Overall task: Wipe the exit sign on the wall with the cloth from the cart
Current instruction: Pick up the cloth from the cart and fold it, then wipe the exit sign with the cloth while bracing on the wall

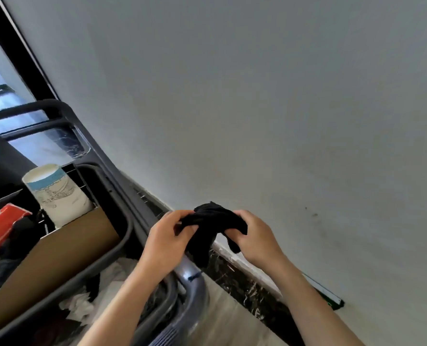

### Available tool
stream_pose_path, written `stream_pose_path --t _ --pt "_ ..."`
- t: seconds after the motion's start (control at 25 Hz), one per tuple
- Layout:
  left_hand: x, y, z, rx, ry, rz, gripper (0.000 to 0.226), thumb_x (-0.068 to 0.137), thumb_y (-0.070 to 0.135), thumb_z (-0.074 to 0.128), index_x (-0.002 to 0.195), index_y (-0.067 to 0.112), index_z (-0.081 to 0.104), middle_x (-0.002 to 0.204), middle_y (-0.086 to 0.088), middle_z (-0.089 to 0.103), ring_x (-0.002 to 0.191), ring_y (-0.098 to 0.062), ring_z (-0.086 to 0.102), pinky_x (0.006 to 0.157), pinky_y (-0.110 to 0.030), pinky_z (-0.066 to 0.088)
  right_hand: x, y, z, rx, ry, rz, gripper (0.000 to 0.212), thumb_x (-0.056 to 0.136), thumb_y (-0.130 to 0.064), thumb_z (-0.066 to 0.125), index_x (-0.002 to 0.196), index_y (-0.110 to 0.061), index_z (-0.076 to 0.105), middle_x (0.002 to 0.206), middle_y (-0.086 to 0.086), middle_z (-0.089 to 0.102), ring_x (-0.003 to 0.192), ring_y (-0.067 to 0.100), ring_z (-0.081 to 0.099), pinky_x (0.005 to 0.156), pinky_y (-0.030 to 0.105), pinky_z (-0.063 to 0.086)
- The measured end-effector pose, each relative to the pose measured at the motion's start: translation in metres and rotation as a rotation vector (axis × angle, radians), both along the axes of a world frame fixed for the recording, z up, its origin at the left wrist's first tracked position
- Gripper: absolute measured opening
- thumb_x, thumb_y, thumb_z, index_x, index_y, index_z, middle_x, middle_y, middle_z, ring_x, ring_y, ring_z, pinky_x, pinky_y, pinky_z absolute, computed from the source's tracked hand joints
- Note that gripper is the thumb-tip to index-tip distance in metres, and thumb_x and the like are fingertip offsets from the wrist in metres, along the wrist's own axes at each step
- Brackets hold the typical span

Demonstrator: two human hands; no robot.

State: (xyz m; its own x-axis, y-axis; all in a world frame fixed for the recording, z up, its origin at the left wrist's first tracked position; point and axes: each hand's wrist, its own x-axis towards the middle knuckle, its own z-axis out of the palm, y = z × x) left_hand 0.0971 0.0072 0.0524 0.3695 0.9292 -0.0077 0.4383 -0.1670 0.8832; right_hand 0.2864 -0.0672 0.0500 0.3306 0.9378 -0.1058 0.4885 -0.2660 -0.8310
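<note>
Black cloth (213, 226) bunched between both hands, left hand (166, 242) and right hand (253, 239) each clamped on an end, cart (112, 186) to the left, sign (328, 294) low on the wall (257, 96)

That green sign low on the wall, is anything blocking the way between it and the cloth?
Nothing visible does. Both hands, left and right, hold the black cloth in front of bare wall; the sign sits lower right, partly behind the right forearm.

Looks like a corridor in a commercial building such as a hotel or office block. Plain grey wall (257, 96), dark marble skirting (247, 293), a grey housekeeping cart (112, 196) (boxes, cup, crumpled rags aboard) parked alongside
</note>
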Motion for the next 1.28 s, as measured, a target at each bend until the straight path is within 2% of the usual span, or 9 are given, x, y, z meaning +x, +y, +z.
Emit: stream_pose_path --t 0.2,0.36,0.44,0.56,0.68,0.8,1.0,1.2,1.28 --pt "0.099 -0.052 0.035 -0.077 -0.177 -0.216 0.041 0.095 0.0 0.066 0.096 0.041 0.068 0.089 0.017 0.077 0.084 0.001 0.072 0.07 -0.011 0.055 0.07 -0.096 0.042 0.126 0.042 -0.274 0.017 0.089 -0.028 0.065 0.101 -0.039 0.062 0.092 -0.016 0.068 0.081 -0.006 0.061 0.064 0.008 0.04" --pt "0.172 -0.109 0.049 -0.153 -0.29 -0.296 0.04 0.095 -0.005 0.064 0.101 0.034 0.071 0.095 0.011 0.079 0.089 -0.01 0.075 0.08 -0.029 0.063 0.114 -0.168 0.055 0.205 0.118 -0.454 0.024 0.087 -0.022 0.065 0.099 -0.044 0.062 0.094 -0.015 0.071 0.085 -0.003 0.064 0.071 0.011 0.043" --pt "0.202 -0.133 0.047 -0.19 -0.349 -0.285 0.036 0.095 -0.003 0.065 0.105 0.031 0.068 0.099 0.005 0.077 0.089 -0.012 0.075 0.08 -0.033 0.063 0.131 -0.195 0.051 0.249 0.195 -0.535 0.023 0.087 -0.02 0.065 0.097 -0.041 0.065 0.089 -0.014 0.074 0.084 -0.001 0.067 0.075 0.02 0.048" --pt "0.233 -0.156 0.029 -0.205 -0.391 -0.327 0.032 0.095 -0.004 0.065 0.105 0.026 0.066 0.098 0.01 0.076 0.087 -0.007 0.074 0.068 -0.023 0.061 0.15 -0.22 0.03 0.33 0.337 -0.646 0.022 0.087 -0.016 0.064 0.097 -0.034 0.068 0.091 -0.01 0.075 0.085 0.012 0.071 0.08 0.036 0.057" --pt "0.248 -0.166 -0.004 -0.236 -0.354 -0.445 0.034 0.096 -0.004 0.064 0.109 0.026 0.069 0.105 0.015 0.077 0.097 -0.009 0.074 0.073 -0.02 0.06 0.158 -0.235 -0.006 0.4 0.475 -0.753 0.028 0.089 -0.013 0.063 0.11 -0.031 0.066 0.095 -0.005 0.076 0.089 0.014 0.073 0.076 0.033 0.059" --pt "0.266 -0.17 -0.052 -0.288 -0.33 -0.509 0.041 0.097 -0.005 0.063 0.118 0.03 0.069 0.111 0.012 0.076 0.104 -0.011 0.073 0.084 -0.03 0.061 0.167 -0.242 -0.053 0.413 0.538 -0.805 0.04 0.091 -0.016 0.062 0.117 -0.046 0.061 0.105 -0.008 0.076 0.098 0.01 0.072 0.084 0.034 0.057" --pt "0.286 -0.174 -0.138 -0.338 -0.344 -0.506 0.036 0.096 -0.001 0.065 0.113 0.03 0.072 0.107 0.009 0.078 0.1 -0.013 0.075 0.079 -0.025 0.061 0.182 -0.241 -0.135 0.441 0.594 -0.827 0.04 0.093 -0.011 0.06 0.116 -0.042 0.066 0.112 -0.008 0.075 0.108 0.011 0.068 0.094 0.041 0.053" --pt "0.304 -0.162 -0.233 -0.356 -0.395 -0.415 0.038 0.094 0.005 0.07 0.105 0.041 0.069 0.101 0.008 0.077 0.092 -0.013 0.075 0.073 -0.025 0.06 0.192 -0.232 -0.227 0.478 0.69 -0.74 0.031 0.092 -0.021 0.061 0.12 -0.033 0.067 0.117 -0.004 0.073 0.109 0.014 0.068 0.076 0.027 0.058" --pt "0.31 -0.158 -0.269 -0.352 -0.422 -0.414 0.032 0.094 0.005 0.07 0.098 0.037 0.072 0.099 0.007 0.077 0.092 -0.015 0.075 0.072 -0.025 0.059 0.194 -0.226 -0.262 0.493 0.698 -0.717 0.035 0.085 -0.033 0.066 0.12 -0.034 0.066 0.116 -0.003 0.074 0.108 0.015 0.069 0.078 0.03 0.059"
